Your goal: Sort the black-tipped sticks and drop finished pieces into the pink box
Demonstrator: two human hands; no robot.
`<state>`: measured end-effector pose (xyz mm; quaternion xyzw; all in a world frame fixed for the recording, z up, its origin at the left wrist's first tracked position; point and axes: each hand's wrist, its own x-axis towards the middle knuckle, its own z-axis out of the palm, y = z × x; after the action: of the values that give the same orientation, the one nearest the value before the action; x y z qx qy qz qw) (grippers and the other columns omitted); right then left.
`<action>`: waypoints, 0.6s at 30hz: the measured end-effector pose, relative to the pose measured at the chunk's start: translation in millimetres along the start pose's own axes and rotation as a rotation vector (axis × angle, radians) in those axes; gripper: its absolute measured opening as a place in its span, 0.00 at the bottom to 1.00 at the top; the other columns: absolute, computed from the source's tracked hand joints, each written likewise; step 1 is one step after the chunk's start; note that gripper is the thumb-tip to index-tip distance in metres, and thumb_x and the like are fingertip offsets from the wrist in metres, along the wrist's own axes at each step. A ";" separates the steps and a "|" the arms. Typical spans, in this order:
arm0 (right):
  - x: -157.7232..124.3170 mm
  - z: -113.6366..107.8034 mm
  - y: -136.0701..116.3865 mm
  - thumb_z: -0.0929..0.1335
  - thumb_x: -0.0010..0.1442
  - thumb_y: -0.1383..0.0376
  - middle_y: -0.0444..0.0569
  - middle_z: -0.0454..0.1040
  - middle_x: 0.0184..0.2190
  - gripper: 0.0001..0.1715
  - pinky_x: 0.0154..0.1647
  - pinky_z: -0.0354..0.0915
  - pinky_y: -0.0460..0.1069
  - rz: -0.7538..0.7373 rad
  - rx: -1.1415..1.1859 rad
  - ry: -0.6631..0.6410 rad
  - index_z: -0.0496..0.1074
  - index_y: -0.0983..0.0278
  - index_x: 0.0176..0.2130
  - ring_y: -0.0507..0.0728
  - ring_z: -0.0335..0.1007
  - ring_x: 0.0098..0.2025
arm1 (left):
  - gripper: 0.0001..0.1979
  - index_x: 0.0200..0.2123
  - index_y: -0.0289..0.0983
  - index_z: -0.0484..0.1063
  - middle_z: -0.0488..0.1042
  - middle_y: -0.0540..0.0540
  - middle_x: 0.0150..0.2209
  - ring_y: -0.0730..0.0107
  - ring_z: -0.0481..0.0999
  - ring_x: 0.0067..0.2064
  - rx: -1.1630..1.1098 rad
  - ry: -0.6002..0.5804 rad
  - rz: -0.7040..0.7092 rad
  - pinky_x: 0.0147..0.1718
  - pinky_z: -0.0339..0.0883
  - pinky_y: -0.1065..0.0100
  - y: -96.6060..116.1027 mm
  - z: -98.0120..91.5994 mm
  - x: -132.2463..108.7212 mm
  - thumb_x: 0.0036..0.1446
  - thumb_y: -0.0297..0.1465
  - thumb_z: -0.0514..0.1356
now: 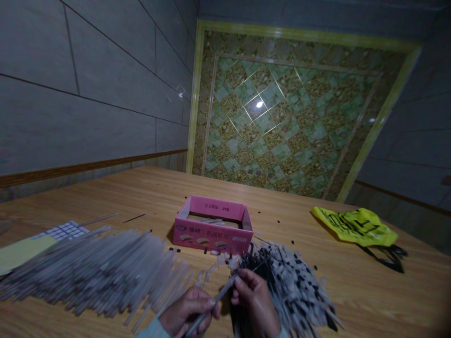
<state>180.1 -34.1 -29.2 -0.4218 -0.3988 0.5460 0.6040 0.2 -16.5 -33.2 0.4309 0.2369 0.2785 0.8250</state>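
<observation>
At the bottom centre my left hand (192,310) is closed around a thin greyish stick-like tube (224,289). The fingertips of my right hand (252,293) pinch the upper end of the same tube. To the left lies a wide heap of translucent thin tubes (105,270). Right beside my right hand is a second pile of dark sticks with pale and black ends (294,281). Beyond my hands stands an open pink box (211,237) with a few pale tubes inside. Small clear pieces (211,271) are scattered between the box and my hands.
The wooden table (151,188) carries a yellow bag with black print (355,227) at the right, dark straps beside it. A checked cloth (68,230) and a pale yellow-green sheet (26,253) lie at the far left. Small black bits dot the tabletop near the box.
</observation>
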 end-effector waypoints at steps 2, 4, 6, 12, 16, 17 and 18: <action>-0.5 -0.2 -2.8 0.74 0.46 0.58 0.41 0.67 0.19 0.19 0.19 0.62 0.43 -0.001 0.015 -0.040 0.70 0.70 0.32 0.46 0.59 0.18 | 0.16 0.22 0.29 0.75 0.62 0.52 0.07 0.83 0.50 0.06 0.020 0.000 -0.006 0.06 0.38 0.76 -0.8 -1.2 0.0 0.40 0.40 0.63; -0.7 -1.7 -6.7 0.73 0.46 0.58 0.39 0.63 0.17 0.17 0.17 0.61 0.43 0.008 0.024 -0.107 0.69 0.69 0.28 0.45 0.54 0.16 | 0.16 0.21 0.29 0.75 0.62 0.52 0.07 0.82 0.52 0.07 0.054 -0.011 -0.010 0.07 0.39 0.76 -1.6 -2.0 -0.6 0.41 0.40 0.62; -0.7 -3.9 -10.1 0.73 0.45 0.57 0.37 0.60 0.15 0.18 0.15 0.59 0.42 0.027 0.005 -0.158 0.68 0.68 0.25 0.44 0.50 0.14 | 0.17 0.21 0.29 0.75 0.63 0.51 0.08 0.82 0.53 0.07 0.092 -0.028 -0.023 0.07 0.39 0.75 -2.3 -2.2 -1.2 0.41 0.40 0.62; -0.6 -1.7 -6.8 0.68 0.50 0.51 0.34 0.52 0.12 0.23 0.09 0.44 0.40 0.068 -0.095 -0.142 0.60 0.65 0.19 0.44 0.42 0.12 | 0.16 0.21 0.29 0.76 0.65 0.50 0.09 0.82 0.54 0.07 0.132 -0.022 -0.046 0.07 0.36 0.74 -3.4 -2.8 -1.4 0.41 0.40 0.62; -1.9 4.5 -3.1 0.67 0.50 0.50 0.32 0.45 0.10 0.27 0.12 0.34 0.43 0.076 -0.145 -0.061 0.53 0.62 0.16 0.43 0.35 0.13 | 0.16 0.21 0.29 0.76 0.65 0.50 0.09 0.82 0.53 0.07 0.146 -0.034 -0.056 0.07 0.37 0.73 -4.6 -3.9 -1.1 0.43 0.39 0.61; -2.3 5.4 -3.0 0.67 0.50 0.49 0.32 0.43 0.10 0.29 0.12 0.33 0.43 0.089 -0.156 -0.064 0.51 0.61 0.15 0.43 0.34 0.13 | 0.16 0.22 0.29 0.76 0.65 0.50 0.09 0.82 0.53 0.07 0.151 -0.040 -0.060 0.07 0.37 0.73 -5.1 -3.8 -1.2 0.43 0.39 0.61; -2.6 6.1 -3.1 0.67 0.50 0.49 0.32 0.43 0.10 0.30 0.12 0.32 0.43 0.101 -0.161 -0.067 0.49 0.61 0.15 0.43 0.33 0.12 | 0.16 0.22 0.29 0.76 0.65 0.50 0.09 0.82 0.53 0.07 0.156 -0.045 -0.060 0.08 0.37 0.73 -5.5 -3.4 -1.5 0.43 0.39 0.61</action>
<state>175.1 -36.4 -24.3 -0.4699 -0.4396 0.5558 0.5263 -1.7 -18.1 -39.4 0.4927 0.2519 0.2248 0.8020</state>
